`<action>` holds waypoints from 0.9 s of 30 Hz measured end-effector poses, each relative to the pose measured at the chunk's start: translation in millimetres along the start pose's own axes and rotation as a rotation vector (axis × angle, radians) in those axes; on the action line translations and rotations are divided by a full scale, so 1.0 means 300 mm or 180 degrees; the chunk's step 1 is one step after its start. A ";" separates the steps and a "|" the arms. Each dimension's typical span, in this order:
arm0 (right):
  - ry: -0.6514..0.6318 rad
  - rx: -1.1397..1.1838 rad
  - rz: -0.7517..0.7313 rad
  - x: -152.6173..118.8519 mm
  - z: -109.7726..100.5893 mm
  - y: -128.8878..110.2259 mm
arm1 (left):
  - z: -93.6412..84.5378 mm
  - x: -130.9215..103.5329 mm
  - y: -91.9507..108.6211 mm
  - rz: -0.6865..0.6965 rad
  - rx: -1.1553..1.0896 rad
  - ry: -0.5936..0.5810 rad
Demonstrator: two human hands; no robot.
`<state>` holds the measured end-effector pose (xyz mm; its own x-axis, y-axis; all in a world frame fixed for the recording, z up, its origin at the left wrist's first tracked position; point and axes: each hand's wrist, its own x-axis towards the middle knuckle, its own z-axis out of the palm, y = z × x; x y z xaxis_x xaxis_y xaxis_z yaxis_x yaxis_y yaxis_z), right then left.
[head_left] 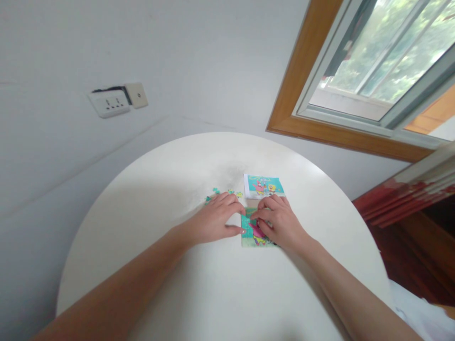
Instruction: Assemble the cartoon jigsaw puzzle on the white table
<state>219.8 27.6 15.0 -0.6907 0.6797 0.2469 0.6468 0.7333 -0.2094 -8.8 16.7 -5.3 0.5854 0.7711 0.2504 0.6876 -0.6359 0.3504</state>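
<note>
A small jigsaw puzzle [248, 240] lies flat on the white table, showing a pink cartoon starfish on a turquoise ground. At its left edge rests my left hand [218, 220], thumb and index finger apart with their tips touching the border. My right hand [279, 220] covers the puzzle's upper right part. Its fingers are bent and drawn together at the surface; whatever is between the fingertips is hidden. Several loose puzzle pieces [216, 190], turquoise and yellow, lie just beyond my left hand, partly covered by it. Behind the puzzle is a picture card [263, 185] with cartoon figures.
The round white table [159, 279] stands close to a pale wall with a socket [111, 103] at the left. A wood-framed window [322, 130] is at the upper right. A red and cream curtain [408, 194] hangs beside the table's right side.
</note>
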 end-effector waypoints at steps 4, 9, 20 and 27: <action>-0.0009 -0.0015 -0.0004 -0.002 0.001 -0.001 | 0.000 0.000 0.006 0.0023 -0.0023 0.0012; -0.0006 -0.0077 0.0142 -0.001 0.005 0.004 | -0.007 0.004 -0.009 0.0037 -0.0035 0.0126; -0.0002 -0.0011 0.0264 0.002 0.013 0.005 | -0.080 -0.021 -0.161 -0.1028 0.0730 0.1139; 0.0194 0.0129 0.0257 -0.002 0.018 0.019 | -0.062 -0.025 -0.175 -0.1189 0.0731 0.1055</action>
<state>222.1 31.5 8.6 -0.6150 0.7354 0.2846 0.6851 0.6770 -0.2687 -57.2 44.9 -8.7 0.1425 0.8912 0.4306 0.9206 -0.2792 0.2732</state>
